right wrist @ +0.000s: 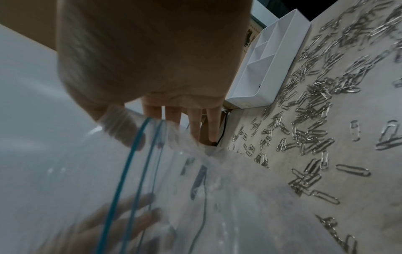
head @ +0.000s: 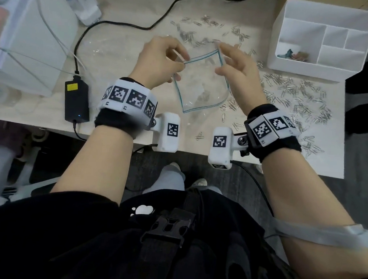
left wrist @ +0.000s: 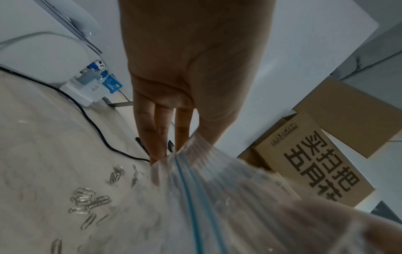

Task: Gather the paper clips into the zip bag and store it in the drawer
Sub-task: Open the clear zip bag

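A clear zip bag (head: 201, 90) with a blue zip line hangs over the desk between my hands, its mouth spread apart. My left hand (head: 179, 65) pinches the left end of the bag's top edge, and my right hand (head: 219, 58) pinches the right end. In the left wrist view the left hand (left wrist: 180, 147) grips the bag (left wrist: 217, 206) at the blue strip. In the right wrist view the right hand (right wrist: 152, 127) holds the bag's rim (right wrist: 139, 171). Silver paper clips (head: 295, 97) lie scattered on the desk, most to the right (right wrist: 315, 137), some behind (left wrist: 87, 201). No drawer is in view.
A white divided organizer (head: 292, 66) stands at the back right. A black power adapter (head: 75, 101) and its cable (head: 121, 24) lie to the left, beside a white machine (head: 33, 41). A cardboard box (left wrist: 315, 163) stands beyond the desk. The desk's front edge runs just under my wrists.
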The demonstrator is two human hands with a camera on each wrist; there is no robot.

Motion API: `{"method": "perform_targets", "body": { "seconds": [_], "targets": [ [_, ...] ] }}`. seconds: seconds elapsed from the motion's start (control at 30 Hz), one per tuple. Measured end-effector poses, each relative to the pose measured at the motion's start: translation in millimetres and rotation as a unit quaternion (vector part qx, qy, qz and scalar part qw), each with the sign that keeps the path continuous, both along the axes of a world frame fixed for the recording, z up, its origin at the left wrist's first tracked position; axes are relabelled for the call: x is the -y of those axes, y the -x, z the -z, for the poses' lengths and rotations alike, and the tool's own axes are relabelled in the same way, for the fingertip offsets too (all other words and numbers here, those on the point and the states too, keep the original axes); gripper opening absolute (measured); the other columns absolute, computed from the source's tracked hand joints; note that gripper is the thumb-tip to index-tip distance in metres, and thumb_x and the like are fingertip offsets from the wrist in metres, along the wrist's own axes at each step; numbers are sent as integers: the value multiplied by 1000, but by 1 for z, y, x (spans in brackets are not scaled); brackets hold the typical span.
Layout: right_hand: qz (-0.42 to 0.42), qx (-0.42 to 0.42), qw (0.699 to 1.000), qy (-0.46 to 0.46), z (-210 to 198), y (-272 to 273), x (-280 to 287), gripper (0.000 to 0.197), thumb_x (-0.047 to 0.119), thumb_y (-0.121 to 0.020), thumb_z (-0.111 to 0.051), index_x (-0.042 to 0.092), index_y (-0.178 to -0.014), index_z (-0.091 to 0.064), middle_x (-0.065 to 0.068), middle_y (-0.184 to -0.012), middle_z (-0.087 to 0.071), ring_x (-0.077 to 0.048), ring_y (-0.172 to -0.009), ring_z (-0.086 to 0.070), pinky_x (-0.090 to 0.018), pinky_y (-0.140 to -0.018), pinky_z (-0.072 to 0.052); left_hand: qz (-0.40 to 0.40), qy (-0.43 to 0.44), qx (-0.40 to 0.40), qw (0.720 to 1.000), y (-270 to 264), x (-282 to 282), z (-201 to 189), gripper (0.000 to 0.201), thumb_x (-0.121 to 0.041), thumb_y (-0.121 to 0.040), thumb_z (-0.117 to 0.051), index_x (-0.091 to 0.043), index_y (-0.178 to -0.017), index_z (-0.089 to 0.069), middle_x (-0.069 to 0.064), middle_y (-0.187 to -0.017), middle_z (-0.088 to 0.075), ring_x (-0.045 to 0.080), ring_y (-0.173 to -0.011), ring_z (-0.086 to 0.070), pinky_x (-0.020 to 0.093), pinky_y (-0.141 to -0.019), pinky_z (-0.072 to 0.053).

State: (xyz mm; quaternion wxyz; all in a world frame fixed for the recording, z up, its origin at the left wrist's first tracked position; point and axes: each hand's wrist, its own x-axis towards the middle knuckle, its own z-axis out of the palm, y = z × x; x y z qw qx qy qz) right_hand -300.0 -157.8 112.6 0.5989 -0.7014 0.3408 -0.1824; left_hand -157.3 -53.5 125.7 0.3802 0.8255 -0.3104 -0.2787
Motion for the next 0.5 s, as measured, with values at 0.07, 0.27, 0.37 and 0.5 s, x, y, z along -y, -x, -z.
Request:
{"method": "perform_targets", "body": {
  "seconds": [0.07, 0.27, 0.37, 0.5],
  "targets": [
    [8, 15, 1000, -15, -2, 11, 2, 59, 16, -63, -50, 10, -120, -62, 0, -124, -62, 0, -113, -54, -17, -98, -44, -7, 4, -6, 1000, 9, 2, 3, 21, -2, -77, -58, -21, -81, -65, -3, -73, -59, 18, -60, -69, 26, -53, -51],
    [-22, 0, 998, -59, 2, 44, 0, 48, 26, -71, -51, 11, -114, -66, 0, -115, -67, 13, -98, -56, -5, -79, -40, -54, -5, -32, 998, 25, 10, 11, 19, -2, -77, -58, -19, -76, -65, -1, -76, -62, 22, -59, -70, 25, -51, -50],
    [-63, 0, 995, -77, 7, 55, -3, 68, 45, -72, -63, 17, -132, -51, 3, -136, -54, 4, -116, -49, -14, -94, -37, -74, -4, -31, 997, 28, 12, 14, 23, 0, -75, -58, -21, -69, -64, 1, -85, -65, 24, -57, -69, 31, -57, -56],
    [-105, -6, 991, -80, 13, 65, -10, 111, 45, -56, -80, 21, -147, -21, 3, -152, -29, -10, -137, -31, -35, -115, -27, -95, -9, -10, 995, 33, 16, 18, 22, 3, -75, -57, -17, -75, -66, 4, -89, -64, 8, -41, -61, 25, -50, -56]
  ]
}}
